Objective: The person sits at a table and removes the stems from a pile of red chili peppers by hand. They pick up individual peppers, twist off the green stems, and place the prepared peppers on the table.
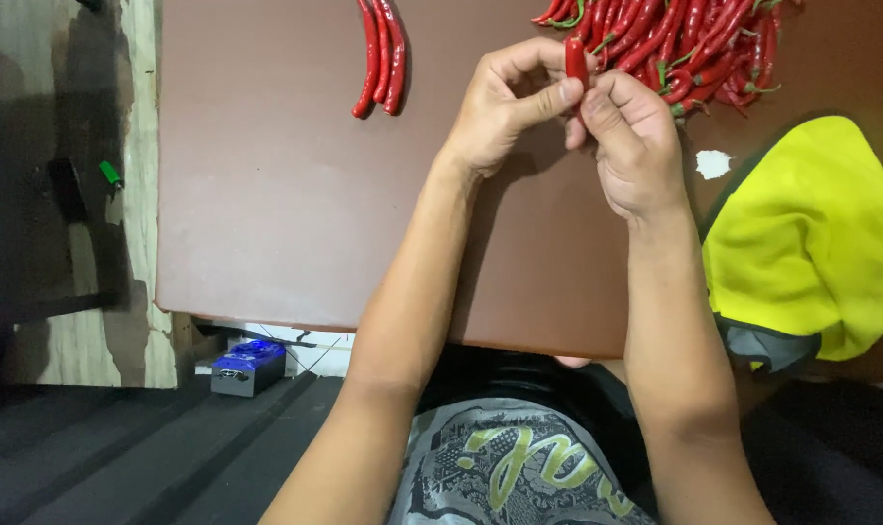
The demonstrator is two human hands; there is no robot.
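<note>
**One red chili pinched between both hands over a brown table**

A red chili [576,58] stands nearly upright between the two hands, above the far middle of the table [286,214]. The left hand [504,107] curls its fingers round and presses its thumb against the chili's lower part. The right hand [634,136] closes on it from the other side, thumb and forefinger meeting the left thumb at the pod. Only the chili's upper end shows; the rest is hidden by the fingers.

Just behind the hands, at the far right edge, lies a pile [689,44] of glossy red chilies, many with thin green stems. Well to the left, three long stemless chilies [381,58] lie side by side, smooth and slightly curved.

A small white scrap [713,163] lies beside the right wrist. Next to it, a bright yellow cloth [811,243] with a grey edge drapes over the table's right corner, soft and creased.

The tabletop is flat, matt, reddish brown with rounded corners. Below its near left edge a small blue and black box [250,365] sits on the dark floor. A small green object [110,174] lies at the left, on a dark surface by pale worn wood.
</note>
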